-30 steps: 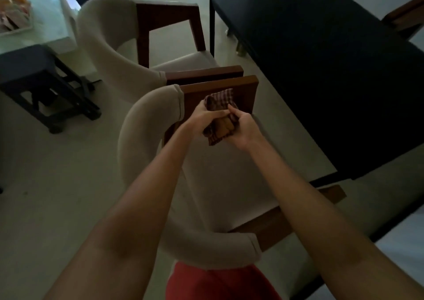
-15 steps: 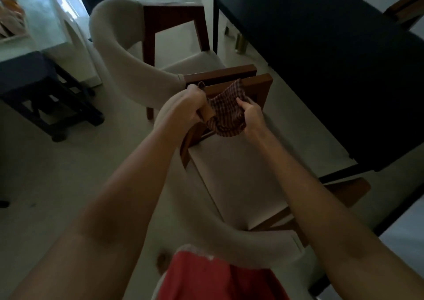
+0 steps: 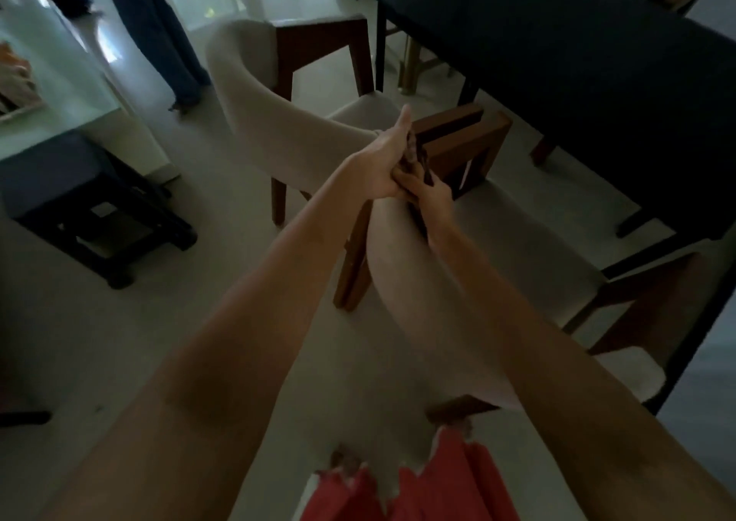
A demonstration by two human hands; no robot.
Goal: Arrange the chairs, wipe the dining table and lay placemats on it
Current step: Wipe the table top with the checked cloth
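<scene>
At the centre of the frame both hands meet above the top of the near chair point(image 3: 406, 265), a cream-upholstered armchair with a brown wooden frame. The left hand point(image 3: 384, 166) is closed around a dark checked cloth point(image 3: 416, 158), its thumb pointing up toward the top of the frame. The right hand point(image 3: 428, 194) grips the lower part of the same cloth with curled fingers, just below and touching the left hand. Only a narrow strip of cloth shows between them.

A second matching chair point(image 3: 278, 94) stands just beyond, in the upper middle of the frame, its wooden arm close beside the near chair's arm. The dark dining table point(image 3: 597, 62) fills the upper right, its near edge beside both chairs' seats.

At the left, a dark padded stool point(image 3: 59, 178) stands on the pale floor under a white counter point(image 3: 51, 82). Another person's trouser legs point(image 3: 159, 31) show at the upper left. Red clothing point(image 3: 430, 488) appears at the bottom edge.
</scene>
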